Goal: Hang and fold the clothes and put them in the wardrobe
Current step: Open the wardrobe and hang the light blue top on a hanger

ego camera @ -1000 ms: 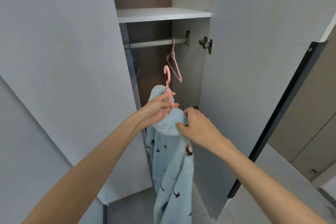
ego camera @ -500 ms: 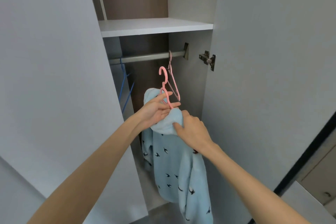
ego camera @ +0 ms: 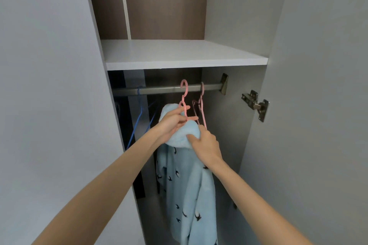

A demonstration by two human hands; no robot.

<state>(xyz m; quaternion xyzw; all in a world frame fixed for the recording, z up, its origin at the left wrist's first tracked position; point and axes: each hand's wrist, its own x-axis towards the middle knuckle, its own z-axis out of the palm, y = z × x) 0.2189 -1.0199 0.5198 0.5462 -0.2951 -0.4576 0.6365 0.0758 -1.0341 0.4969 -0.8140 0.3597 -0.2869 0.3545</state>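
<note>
One white shelf (ego camera: pixel 179 54) over the wardrobe rail (ego camera: pixel 162 90)

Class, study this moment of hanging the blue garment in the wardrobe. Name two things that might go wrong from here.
1. The hook of the held pink hanger sits level with the rail but is not clearly over it; if the left hand lets go early, the blue garment may fall.
2. An empty pink hanger hangs close beside it; the two may tangle.
</note>
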